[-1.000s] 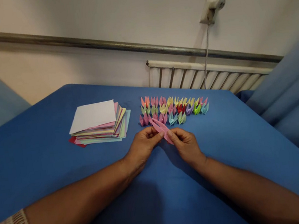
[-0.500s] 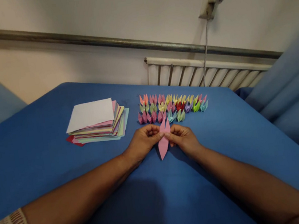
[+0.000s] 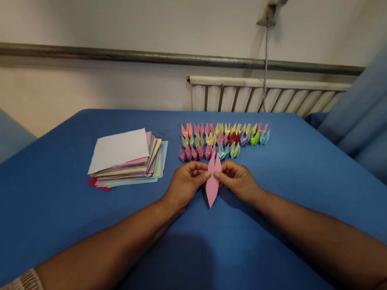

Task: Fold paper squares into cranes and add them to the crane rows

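Observation:
A folded pink paper piece (image 3: 212,184), long and pointed at both ends, stands upright between my two hands over the blue table (image 3: 81,212). My left hand (image 3: 184,185) pinches its left side with curled fingers. My right hand (image 3: 236,180) pinches its right side the same way. Just behind the hands lie rows of small folded paper figures (image 3: 223,139) in many colours. A stack of coloured paper sheets (image 3: 127,159) with a white sheet on top lies to the left of the figures.
A metal rail (image 3: 132,57) runs along the wall behind the table. A white slatted frame (image 3: 265,93) stands at the back right, with a wall socket and cord (image 3: 270,9) above it. Blue fabric (image 3: 382,115) rises at the right.
The pink piece lay slanted between my fingers one second ago; it has been turned upright, point down towards me. My hands have stayed in the same place.

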A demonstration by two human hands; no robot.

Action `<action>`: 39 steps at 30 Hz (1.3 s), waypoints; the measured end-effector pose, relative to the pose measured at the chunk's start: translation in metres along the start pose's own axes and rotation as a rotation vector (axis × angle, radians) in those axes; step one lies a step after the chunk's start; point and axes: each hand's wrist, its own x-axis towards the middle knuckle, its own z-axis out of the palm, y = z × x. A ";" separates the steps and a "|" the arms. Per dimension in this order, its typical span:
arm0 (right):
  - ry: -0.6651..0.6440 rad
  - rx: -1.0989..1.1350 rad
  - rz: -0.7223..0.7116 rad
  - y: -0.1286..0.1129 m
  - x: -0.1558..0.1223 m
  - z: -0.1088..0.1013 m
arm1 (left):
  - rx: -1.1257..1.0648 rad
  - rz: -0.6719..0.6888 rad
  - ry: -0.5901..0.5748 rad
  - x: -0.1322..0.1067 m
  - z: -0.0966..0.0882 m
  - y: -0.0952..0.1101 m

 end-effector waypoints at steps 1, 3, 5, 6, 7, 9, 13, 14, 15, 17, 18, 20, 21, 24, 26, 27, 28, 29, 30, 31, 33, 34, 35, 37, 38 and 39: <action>-0.003 0.020 0.006 0.000 0.000 0.000 | -0.001 -0.001 -0.004 0.000 0.000 0.000; -0.007 0.041 0.012 0.000 0.001 0.000 | 0.003 0.000 -0.010 0.001 -0.001 -0.001; -0.003 0.048 0.013 0.000 0.002 -0.001 | 0.013 0.003 -0.001 0.001 -0.001 -0.001; -0.004 0.056 0.018 0.000 0.003 -0.002 | 0.019 0.004 0.008 0.001 -0.002 -0.001; -0.010 0.068 0.025 0.000 0.003 -0.002 | 0.025 0.005 0.017 0.002 -0.002 -0.001; -0.029 0.099 0.038 0.001 0.004 -0.003 | 0.033 0.005 0.029 0.002 -0.002 -0.002; -0.051 0.141 0.027 0.002 0.005 -0.003 | 0.043 0.017 0.054 0.002 -0.002 -0.002; -0.049 0.142 0.023 0.002 0.006 -0.003 | 0.044 0.019 0.059 0.002 -0.002 -0.002; -0.041 0.140 0.018 0.002 0.006 -0.003 | 0.043 0.018 0.057 0.002 -0.002 -0.002; -0.014 0.132 0.006 0.002 0.006 -0.002 | 0.040 0.020 0.048 0.003 -0.002 -0.003; 0.001 0.127 0.000 0.002 0.006 -0.002 | 0.045 0.032 0.048 0.003 -0.002 -0.003; 0.024 0.123 -0.010 0.002 0.006 -0.002 | 0.076 0.082 0.060 0.004 -0.003 -0.005; 0.031 0.121 -0.012 0.002 0.006 -0.002 | 0.100 0.114 0.065 0.004 -0.004 -0.006; 0.047 0.112 -0.031 0.003 0.005 -0.002 | 0.181 0.182 0.046 0.005 -0.005 -0.008; 0.062 0.095 -0.060 0.003 0.004 -0.002 | 0.233 0.189 0.022 0.005 -0.006 -0.008; 0.064 0.079 -0.078 0.003 0.004 -0.002 | 0.257 0.184 0.014 0.005 -0.007 -0.007; 0.062 0.060 -0.094 0.003 0.003 -0.002 | 0.276 0.176 0.008 0.005 -0.007 -0.006; 0.057 0.041 -0.107 0.003 0.002 -0.002 | 0.290 0.167 0.005 0.004 -0.007 -0.005; 0.052 0.024 -0.117 0.003 0.002 -0.002 | 0.298 0.160 0.002 0.004 -0.007 -0.004; 0.048 0.011 -0.125 0.003 0.002 -0.003 | 0.300 0.156 0.000 0.003 -0.007 -0.003; 0.047 -0.009 -0.137 0.003 0.002 -0.005 | 0.288 0.150 -0.010 0.003 -0.007 -0.001; 0.047 -0.015 -0.138 0.003 0.003 -0.006 | 0.272 0.146 -0.019 0.002 -0.007 0.000; 0.045 -0.018 -0.137 0.003 0.003 -0.007 | 0.252 0.140 -0.029 0.003 -0.006 0.000; 0.036 -0.012 -0.123 0.003 0.004 -0.008 | 0.207 0.130 -0.040 0.003 -0.006 -0.001; 0.032 0.000 -0.112 0.003 0.005 -0.009 | 0.188 0.125 -0.042 0.003 -0.006 -0.001; 0.027 0.013 -0.102 0.003 0.005 -0.009 | 0.172 0.119 -0.044 0.004 -0.006 -0.001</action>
